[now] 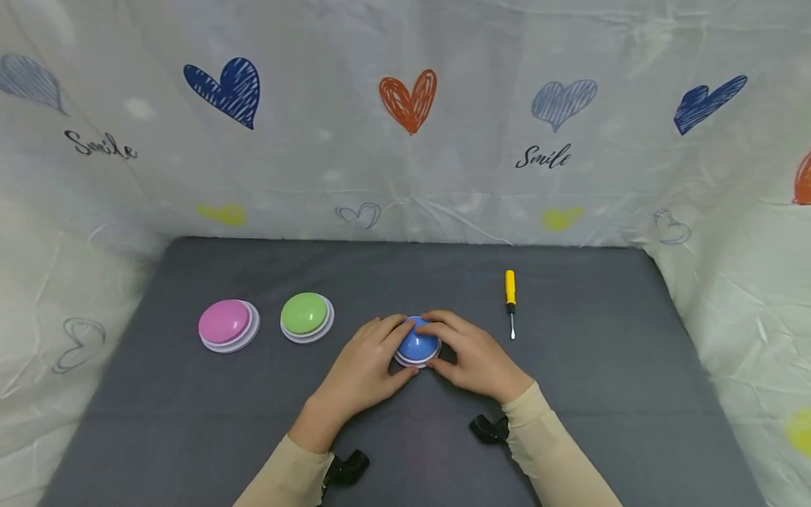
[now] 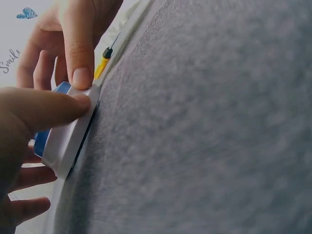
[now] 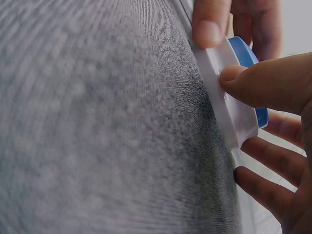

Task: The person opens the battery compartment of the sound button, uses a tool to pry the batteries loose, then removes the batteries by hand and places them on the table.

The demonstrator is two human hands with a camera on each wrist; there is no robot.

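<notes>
A blue dome push button (image 1: 418, 346) on a white round base stands near the middle of the grey cloth, with a hand on each side. My left hand (image 1: 372, 362) grips it from the left, thumb at the near edge of the base and fingers curving round the far side. From the right, my right hand (image 1: 475, 352) holds it the same way. Both thumbs press against the white base (image 2: 73, 131) in the left wrist view. The right wrist view shows the base's side (image 3: 226, 97) low over the cloth, with fingers spread behind it.
Left of the hands sit a green push button (image 1: 304, 314) and, farther left, a pink push button (image 1: 224, 322), both on white bases. A yellow-handled screwdriver (image 1: 510, 292) lies to the right, tip toward me. A white curtain with hearts (image 1: 412, 169) rises behind the table.
</notes>
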